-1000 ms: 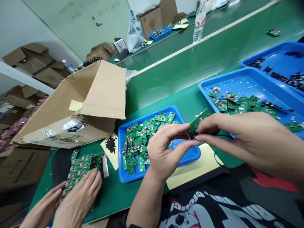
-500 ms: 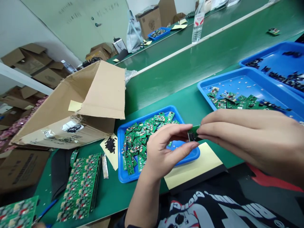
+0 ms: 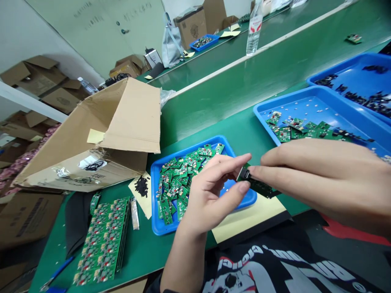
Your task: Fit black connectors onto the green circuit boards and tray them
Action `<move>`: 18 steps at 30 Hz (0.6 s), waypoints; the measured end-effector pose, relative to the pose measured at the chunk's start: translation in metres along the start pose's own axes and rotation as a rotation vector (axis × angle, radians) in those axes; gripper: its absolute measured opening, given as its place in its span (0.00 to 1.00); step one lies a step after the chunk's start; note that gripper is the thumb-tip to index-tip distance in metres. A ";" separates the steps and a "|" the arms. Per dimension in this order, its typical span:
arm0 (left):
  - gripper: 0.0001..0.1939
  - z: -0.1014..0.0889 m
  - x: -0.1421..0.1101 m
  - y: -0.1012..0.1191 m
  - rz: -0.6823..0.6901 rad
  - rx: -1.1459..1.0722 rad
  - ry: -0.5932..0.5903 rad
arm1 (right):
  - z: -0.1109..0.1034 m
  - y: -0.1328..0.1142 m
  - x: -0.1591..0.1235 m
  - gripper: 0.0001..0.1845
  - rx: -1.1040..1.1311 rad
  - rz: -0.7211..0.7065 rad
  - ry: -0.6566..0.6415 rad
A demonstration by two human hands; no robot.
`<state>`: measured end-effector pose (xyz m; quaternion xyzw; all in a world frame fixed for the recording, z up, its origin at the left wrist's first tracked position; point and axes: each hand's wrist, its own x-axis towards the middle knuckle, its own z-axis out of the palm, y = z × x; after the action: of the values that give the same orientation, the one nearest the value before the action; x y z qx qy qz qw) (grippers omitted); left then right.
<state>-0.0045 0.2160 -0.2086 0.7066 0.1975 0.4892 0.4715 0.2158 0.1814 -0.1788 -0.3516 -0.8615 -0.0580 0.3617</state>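
Note:
A small green circuit board [image 3: 262, 188] with a black component on its near end is held between my two hands, in front of my chest. My left hand [image 3: 207, 195] has its thumb and index finger around the board's left end. From the right, my right hand [image 3: 324, 177] grips the board, its fingertips pressed at the black part; its thumb is hidden. Just beneath my left hand is a blue tray [image 3: 154, 195] full of similar boards. A yellow paper sheet [image 3: 244, 221] lies under the held board.
Stacked board panels [image 3: 102, 240] stand left, near blue-handled cutters [image 3: 58, 272]. Black small parts [image 3: 142, 186] lie on paper beside an open carton [image 3: 134, 118]. Two more blue trays [image 3: 259, 112] are at the right, holding boards and black parts. A water bottle [image 3: 254, 32] stands behind.
The board has tilted and shows more of its length below my right fingers. At the lower left, a panel and fingertips have left the view, and the cutters lie uncovered.

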 end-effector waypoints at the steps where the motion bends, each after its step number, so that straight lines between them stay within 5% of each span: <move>1: 0.22 0.001 -0.001 0.000 -0.007 0.007 0.013 | 0.000 -0.001 0.002 0.21 -0.028 -0.050 0.008; 8: 0.25 0.004 -0.001 0.002 0.020 -0.013 0.020 | -0.006 -0.009 0.013 0.22 -0.067 -0.035 -0.050; 12: 0.18 0.008 -0.001 0.008 -0.029 0.038 0.108 | -0.003 -0.010 0.010 0.24 -0.062 -0.054 -0.047; 18: 0.15 0.015 -0.003 0.009 -0.034 0.015 0.191 | -0.001 -0.008 0.013 0.11 0.041 0.052 -0.066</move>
<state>0.0055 0.2029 -0.2037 0.6568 0.2572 0.5450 0.4533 0.2048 0.1822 -0.1678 -0.3679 -0.8646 -0.0192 0.3417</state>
